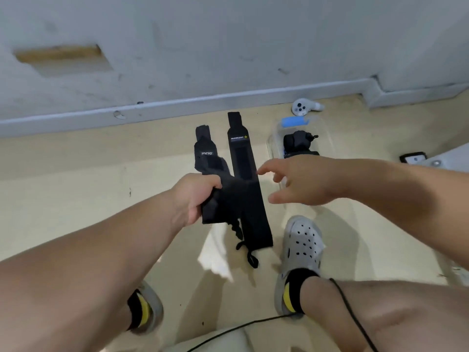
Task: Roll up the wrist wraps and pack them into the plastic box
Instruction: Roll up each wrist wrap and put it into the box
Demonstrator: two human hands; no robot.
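Gripping the near end of the shorter wrist wrap (206, 153), the left hand (200, 196) has its fingers curled tight round the bunched black cloth; I judge this to be the start of a roll, the near end gathered while the far end lies on the floor (76, 186). The right hand (299, 181) holds nothing; its fingers are spread and point towards the wraps, probably coming across to help with the rolling.

Just beside the held wrap, and partly under its bunched cloth, the longer wrist wrap (243, 158) lies flat and straight, label up, with its thin loops trailing at the near end; laid out like this it is ready to be rolled next.

To the right of both stands the plastic box (272, 143), clear-walled with a blue clip (294, 121) at its far end; a rolled wrap (297, 141) already sits inside, so part of the packing looks done, and the box is near enough to drop each roll in.

Beyond it a white controller (302, 107) rests by the wall; a grey clog (302, 240) and a black cable (350, 308) are nearest the camera.
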